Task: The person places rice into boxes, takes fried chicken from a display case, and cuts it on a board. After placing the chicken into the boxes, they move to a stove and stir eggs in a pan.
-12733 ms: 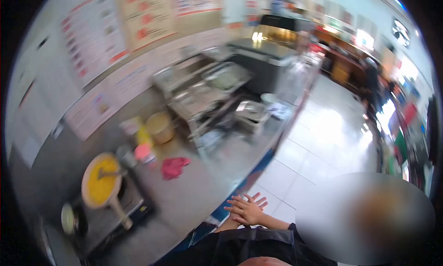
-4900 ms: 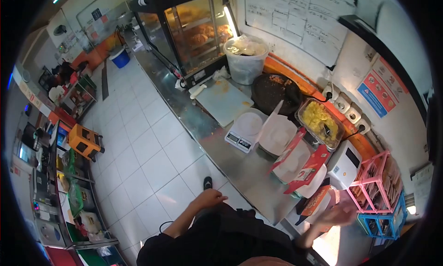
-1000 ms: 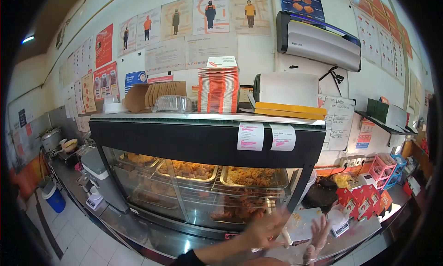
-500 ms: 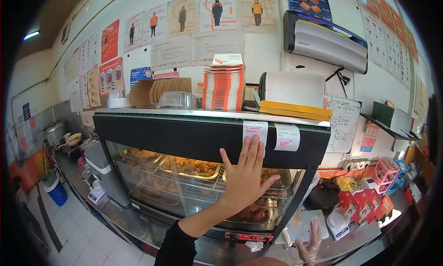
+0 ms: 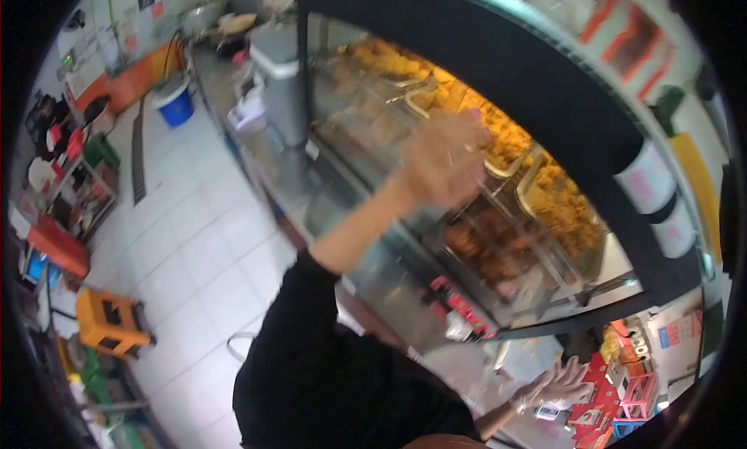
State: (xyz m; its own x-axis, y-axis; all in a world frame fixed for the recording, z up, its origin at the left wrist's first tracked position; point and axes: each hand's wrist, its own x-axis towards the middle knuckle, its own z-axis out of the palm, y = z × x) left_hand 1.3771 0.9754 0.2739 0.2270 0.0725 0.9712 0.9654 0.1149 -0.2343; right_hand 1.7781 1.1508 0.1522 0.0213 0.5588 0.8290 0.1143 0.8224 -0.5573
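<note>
My bare left hand (image 5: 443, 161) is in front of the glass of the food warmer (image 5: 537, 75), its fingers curled and smeared by motion; whether they hold anything is not clear. Trays of golden fried food (image 5: 498, 122) lie behind it, with darker pieces (image 5: 486, 247) on a lower level. My right hand (image 5: 554, 387) wears a clear glove and is spread open beside the red cartons (image 5: 595, 402), with nothing held. Two printed labels (image 5: 647, 177) are stuck to the warmer's black top panel.
A grey cooler box (image 5: 278, 83) stands beyond the warmer on the steel counter (image 5: 303, 177). On the tiled floor are a blue bucket (image 5: 173, 103) and an orange stool (image 5: 113, 322). Shelves with goods line the left side.
The view has swung left and tilted. My left hand has left the label on the top panel and is now lower, before the glass. My gloved right hand is beside the red cartons.
</note>
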